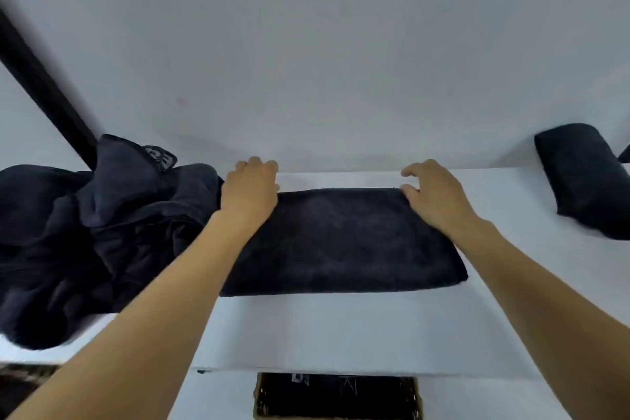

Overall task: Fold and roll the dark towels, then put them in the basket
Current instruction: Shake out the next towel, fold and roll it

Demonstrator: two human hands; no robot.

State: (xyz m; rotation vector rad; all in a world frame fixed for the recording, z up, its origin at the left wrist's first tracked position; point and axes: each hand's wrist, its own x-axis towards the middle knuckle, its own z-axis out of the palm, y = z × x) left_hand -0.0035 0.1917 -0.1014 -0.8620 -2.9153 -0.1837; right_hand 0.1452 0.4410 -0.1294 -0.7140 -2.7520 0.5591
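I am looking down at a flat white table (341, 327) that is filling the lower half of my view. At 9 o'clock a loose heap of dark grey cloth towels (85, 232) is lying crumpled on it. At the centre a dark grey towel folded into a flat rectangle (341, 242) is lying on the table, just beside the heap. At 3 o'clock a rolled dark grey towel (583, 181) is resting on the table, well apart from the folded one. At 6 o'clock, below the table's near edge, a brown woven basket (258, 399) is holding dark cloth.

The left hand (250, 189) is covering the folded towel's far left corner with its fingers curling over the edge; I cannot tell whether it is gripping. The right hand (436, 194) is touching the far right corner with its thumb, its fingers arching above, apart from the thumb.
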